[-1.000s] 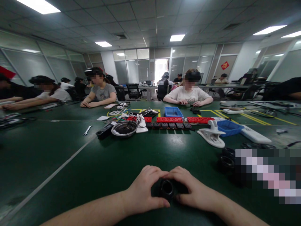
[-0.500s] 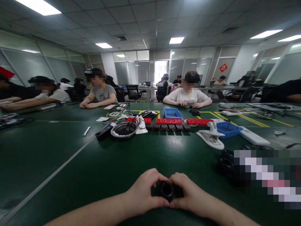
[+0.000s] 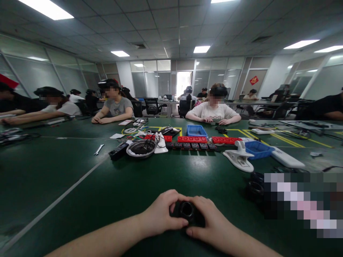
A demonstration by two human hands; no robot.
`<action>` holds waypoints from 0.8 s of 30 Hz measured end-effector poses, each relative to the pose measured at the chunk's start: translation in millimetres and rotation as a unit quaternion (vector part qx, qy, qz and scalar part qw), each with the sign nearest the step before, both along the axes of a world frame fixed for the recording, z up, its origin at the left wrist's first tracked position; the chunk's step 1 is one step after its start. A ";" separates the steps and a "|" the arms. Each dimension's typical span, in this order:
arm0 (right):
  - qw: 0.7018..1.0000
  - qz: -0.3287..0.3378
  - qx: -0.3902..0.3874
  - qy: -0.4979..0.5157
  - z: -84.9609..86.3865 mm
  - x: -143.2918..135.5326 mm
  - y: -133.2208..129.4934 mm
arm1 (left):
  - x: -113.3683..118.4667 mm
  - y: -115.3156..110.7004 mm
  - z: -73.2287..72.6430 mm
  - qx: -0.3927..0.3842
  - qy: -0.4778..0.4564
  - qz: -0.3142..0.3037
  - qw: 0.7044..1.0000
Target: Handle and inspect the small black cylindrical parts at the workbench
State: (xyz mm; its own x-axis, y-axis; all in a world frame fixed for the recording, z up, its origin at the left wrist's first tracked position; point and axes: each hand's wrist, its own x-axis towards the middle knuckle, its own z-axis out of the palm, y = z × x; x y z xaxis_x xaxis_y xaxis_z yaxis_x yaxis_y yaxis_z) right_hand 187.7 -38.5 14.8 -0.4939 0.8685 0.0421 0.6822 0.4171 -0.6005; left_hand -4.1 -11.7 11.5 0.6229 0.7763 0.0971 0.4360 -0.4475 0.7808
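Observation:
A short black tube-like part (image 3: 187, 210) with a round hole facing up sits between my two hands, just above or on the green tabletop. My left hand (image 3: 164, 211) curls around its left side, its fingers behind and its thumb at the lower front. Against the back and right side rest the fingers of my right hand (image 3: 210, 218), whose thumb lies a little below the part. Fingertips of both hands meet behind it. The underside of the part is hidden.
A metal bowl (image 3: 141, 156), a white clip base (image 3: 239, 161), red socket strips (image 3: 192, 139), blue trays (image 3: 258, 154) and a wrench (image 3: 99, 150) lie across the table (image 3: 107, 192). Black round items (image 3: 254, 187) stand at the right. Several people sit around.
The black part has shifted slightly left and up in view. My thumbs, which met in front of it, are now apart, the right one lower.

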 end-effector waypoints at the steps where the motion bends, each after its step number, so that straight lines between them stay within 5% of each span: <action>1: 1.000 0.016 -0.018 0.006 1.5 1.8 0.4 | -1.4 0.6 0.4 -0.015 -0.002 -0.006 1.000; 14: 0.998 0.042 -0.051 0.010 -1.6 6.1 8.1 | -3.5 -0.4 -1.5 0.006 -0.011 -0.036 0.999; 20: 0.999 -0.003 -0.051 0.001 -1.4 2.2 5.0 | 0.5 -7.5 1.5 0.010 0.006 0.000 1.000; 24: 0.997 -0.048 0.014 -0.056 -7.9 -5.3 1.9 | 7.1 -13.2 -1.5 0.005 0.010 0.051 0.999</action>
State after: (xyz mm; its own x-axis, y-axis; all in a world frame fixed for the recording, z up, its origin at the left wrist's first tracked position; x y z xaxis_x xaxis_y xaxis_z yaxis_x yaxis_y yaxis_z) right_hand 182.4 -36.6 6.9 -0.4120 0.9111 0.0160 0.7817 0.3623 -0.5077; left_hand 2.9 -24.9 10.0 0.5427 0.8347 0.0937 0.4948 -0.4079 0.7673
